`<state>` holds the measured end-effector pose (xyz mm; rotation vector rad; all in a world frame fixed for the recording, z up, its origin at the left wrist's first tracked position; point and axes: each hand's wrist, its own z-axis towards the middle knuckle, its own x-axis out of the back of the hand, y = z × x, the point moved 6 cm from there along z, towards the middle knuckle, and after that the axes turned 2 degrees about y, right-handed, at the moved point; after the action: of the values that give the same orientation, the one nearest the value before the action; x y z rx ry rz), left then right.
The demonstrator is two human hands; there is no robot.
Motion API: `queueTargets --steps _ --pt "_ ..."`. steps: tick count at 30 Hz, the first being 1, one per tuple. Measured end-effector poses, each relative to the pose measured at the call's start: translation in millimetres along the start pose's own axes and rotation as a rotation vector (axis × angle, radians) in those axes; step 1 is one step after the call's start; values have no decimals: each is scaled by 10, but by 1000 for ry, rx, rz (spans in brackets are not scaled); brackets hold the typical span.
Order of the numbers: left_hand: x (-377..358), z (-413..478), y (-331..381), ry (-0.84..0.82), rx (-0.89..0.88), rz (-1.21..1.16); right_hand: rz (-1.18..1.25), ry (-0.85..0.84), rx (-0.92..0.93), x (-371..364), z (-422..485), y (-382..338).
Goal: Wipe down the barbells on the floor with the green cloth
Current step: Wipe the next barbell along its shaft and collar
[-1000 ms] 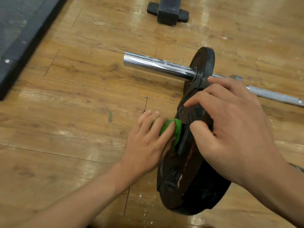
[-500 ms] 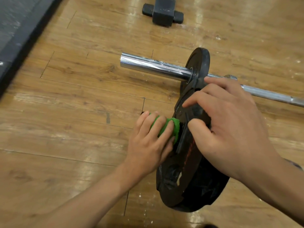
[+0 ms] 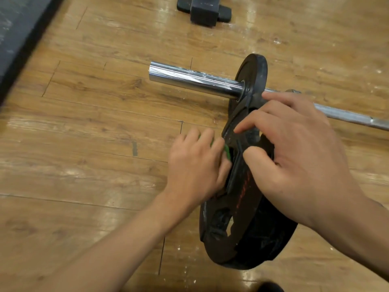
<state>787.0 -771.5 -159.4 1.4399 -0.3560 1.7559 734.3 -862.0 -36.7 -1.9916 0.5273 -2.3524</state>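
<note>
Head camera shows my left hand (image 3: 195, 165), fingers curled over the bunched green cloth (image 3: 227, 151), pressing it against the left face of the leaning plate (image 3: 237, 218), while my right hand (image 3: 294, 157) grips that plate's rim. The barbell (image 3: 193, 82) lies just beyond, long axis left to right, nearer my right hand. A black bench foot (image 3: 203, 11) sits farther off.

Barbell sleeve (image 3: 195, 82) polished chrome metal; plate (image 3: 242, 203) matt black (scuffed); floor (image 3: 84, 127) glossy wood.
</note>
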Motion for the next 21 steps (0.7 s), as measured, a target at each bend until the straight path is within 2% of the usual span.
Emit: queueTargets --steps 2,5,7,9,11,13,14,16,18,21 --pt "-35 -308 25 169 -90 -54 -2 2 0 3 -2 7" --pt "-72 -346 0 159 -157 -69 1 3 0 1 8 8" --pt "25 -90 7 53 -82 -78 0 0 -3 -5 12 11" --pt "61 237 -33 -154 37 30 -4 -1 -7 -3 13 22" --pt "6 439 -49 -368 49 103 -7 -5 2 -3 18 21" --pt "-38 466 -16 -425 45 85 -9 3 0 10 14 30" --pt "-34 411 -23 -367 54 82 -8 10 -1 12 11 27" --pt "21 158 -27 -111 62 -20 -1 13 -4 8 17 19" --pt "7 -194 2 123 -6 -105 1 11 -1 7 23 16" --pt "-32 -382 7 179 -35 -79 -1 16 8 9 17 14"
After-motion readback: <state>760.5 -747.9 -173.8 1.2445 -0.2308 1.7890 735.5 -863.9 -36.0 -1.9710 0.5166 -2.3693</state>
